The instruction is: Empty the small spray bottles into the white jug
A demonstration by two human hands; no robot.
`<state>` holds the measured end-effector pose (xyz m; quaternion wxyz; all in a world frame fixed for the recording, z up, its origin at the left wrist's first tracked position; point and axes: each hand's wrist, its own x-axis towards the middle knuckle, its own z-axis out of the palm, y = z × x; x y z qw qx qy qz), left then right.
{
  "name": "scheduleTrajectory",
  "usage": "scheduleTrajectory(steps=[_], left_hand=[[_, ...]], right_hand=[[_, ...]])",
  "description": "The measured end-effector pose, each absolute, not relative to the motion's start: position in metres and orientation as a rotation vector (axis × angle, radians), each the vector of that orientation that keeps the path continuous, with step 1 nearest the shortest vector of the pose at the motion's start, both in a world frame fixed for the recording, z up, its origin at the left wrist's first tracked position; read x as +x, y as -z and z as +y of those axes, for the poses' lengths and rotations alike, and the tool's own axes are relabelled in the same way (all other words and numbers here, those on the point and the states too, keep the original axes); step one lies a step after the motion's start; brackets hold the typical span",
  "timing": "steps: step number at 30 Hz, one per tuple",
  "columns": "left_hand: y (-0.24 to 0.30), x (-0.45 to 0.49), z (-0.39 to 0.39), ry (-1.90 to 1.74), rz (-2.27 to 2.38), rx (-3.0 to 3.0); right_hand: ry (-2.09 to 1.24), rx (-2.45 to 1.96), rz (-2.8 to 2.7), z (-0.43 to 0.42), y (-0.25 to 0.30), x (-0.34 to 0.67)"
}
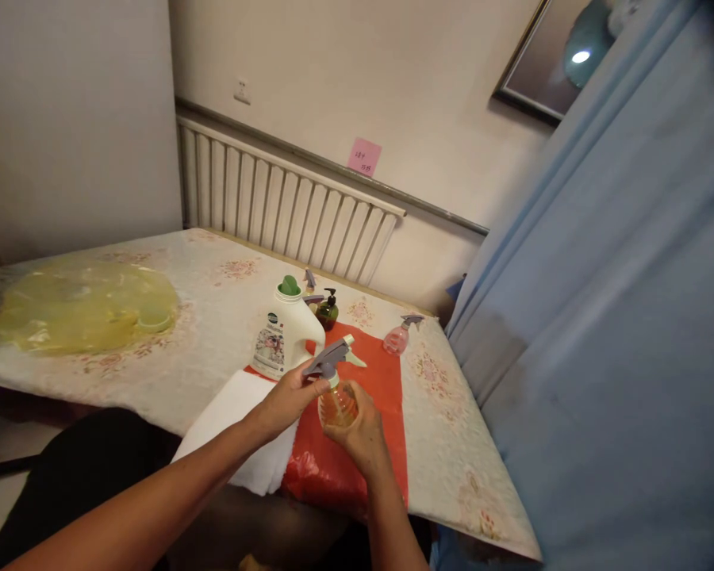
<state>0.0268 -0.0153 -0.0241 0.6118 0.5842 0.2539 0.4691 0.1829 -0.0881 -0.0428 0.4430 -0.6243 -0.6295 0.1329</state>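
Both hands hold a small orange spray bottle [337, 403] above a red plastic sheet [386, 412] on the table. My right hand [360, 434] wraps around the bottle's body from below. My left hand [289, 396] pinches its grey trigger head [328, 358] at the neck. Just behind stands a white detergent jug [285, 337] with a green cap. A folded white towel [238, 428] lies under my left wrist.
A dark green pump bottle [328, 311] and a pink spray bottle [397, 337] stand further back. A yellow plastic bag [83, 305] lies at the table's left. A radiator [285, 206] lines the wall. A blue curtain [600, 317] hangs close on the right.
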Motion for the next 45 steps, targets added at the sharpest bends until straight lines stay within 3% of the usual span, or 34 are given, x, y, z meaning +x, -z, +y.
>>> scheduleTrajectory(steps=[18,31,45], left_hand=[[0.031,0.015,-0.014,-0.953,0.534,1.264],[0.022,0.020,-0.013,-1.052,0.345,1.077],[0.023,0.015,-0.009,-0.911,0.305,1.047]], right_hand=[[-0.833,-1.407,-1.338,-0.089,0.037,0.161],[-0.983,-1.393,-1.271,-0.085,0.043,0.156],[-1.039,-1.365,-1.238,-0.086,0.047,0.155]])
